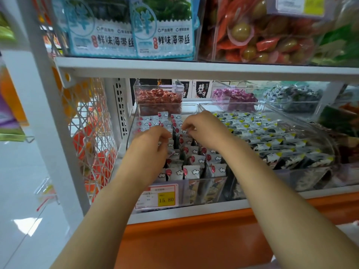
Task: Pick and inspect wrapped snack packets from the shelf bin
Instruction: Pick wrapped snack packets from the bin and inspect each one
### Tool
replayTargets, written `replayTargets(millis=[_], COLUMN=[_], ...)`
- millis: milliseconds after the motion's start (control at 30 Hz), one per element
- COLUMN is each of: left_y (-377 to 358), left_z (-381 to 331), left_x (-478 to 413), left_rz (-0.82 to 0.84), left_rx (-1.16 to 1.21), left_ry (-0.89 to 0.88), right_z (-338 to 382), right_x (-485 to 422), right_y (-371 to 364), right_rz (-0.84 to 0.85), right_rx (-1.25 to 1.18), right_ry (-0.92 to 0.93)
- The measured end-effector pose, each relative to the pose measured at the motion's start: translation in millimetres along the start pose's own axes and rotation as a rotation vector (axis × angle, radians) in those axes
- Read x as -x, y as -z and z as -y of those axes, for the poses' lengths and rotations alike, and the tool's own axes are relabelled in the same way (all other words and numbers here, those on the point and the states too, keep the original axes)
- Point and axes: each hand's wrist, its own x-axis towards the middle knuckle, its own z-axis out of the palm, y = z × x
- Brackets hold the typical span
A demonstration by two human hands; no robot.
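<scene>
While both hands work inside the clear bin (130,133) at the left end of the lower shelf (194,209), the step in hand is judged to be selection: no packet is lifted clear yet.

**Hand state**
- Left hand (153,137): fingers curled down onto the snack packets (191,171). The back of the hand hides the grip, so a hold cannot be confirmed.
- Right hand (203,129): thumb and fingers close in a pinch on the top edge of one packet near the middle of the bin.

**Next move**
Draw the pinched packet straight up. The packets stand tightly in rows, so neighbours may drag along. Then turn it toward the face for inspection.

**Count**
- Hands: two.
- White packets with red dot and cloud print: several dozen; no exact count is possible.
- Bins on this shelf: at least five, namely the working bin, the neighbouring bin (320,129) of dark, yellow-cornered packets, and three behind.
- Price label (157,196): one, on the bin front.
</scene>
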Motion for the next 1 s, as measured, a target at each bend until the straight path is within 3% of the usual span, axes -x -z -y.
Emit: replayTargets(millis=[133, 233, 333, 500, 600, 767, 1000], left_y=[1, 0, 0, -2, -5, -10, -7], left_z=[-1, -1, -1, -5, -12, -28, -34], left_x=[0, -1, -2, -5, -5, 2, 7], left_rz=[-0.005, -0.018, -0.033, -0.082, -0.073, -0.009, 0.037], left_rx=[0.021, 0.024, 0.069, 0.104, 0.125, 0.324, 0.922], left_ry=[0.006, 0.009, 0.026, 0.022, 0.019, 0.081, 0.350], right_z=[-2, -2, -3, -8, -11, -15, -14], right_x=[-3, -2, 2, 34, 55, 81, 96], right_y=[-12, -13, -4, 11, 20, 27, 23], right_rz=[0.026, -0.021, -0.155, -0.553, -0.668, -0.587, -0.492], right_rx=[0.292, 0.258, 0.034, -0.297, -0.512, -0.984, -1.563], right_ry=[0.046, 0.048, 0.042, -0.040, -0.109, -0.312, -0.449])
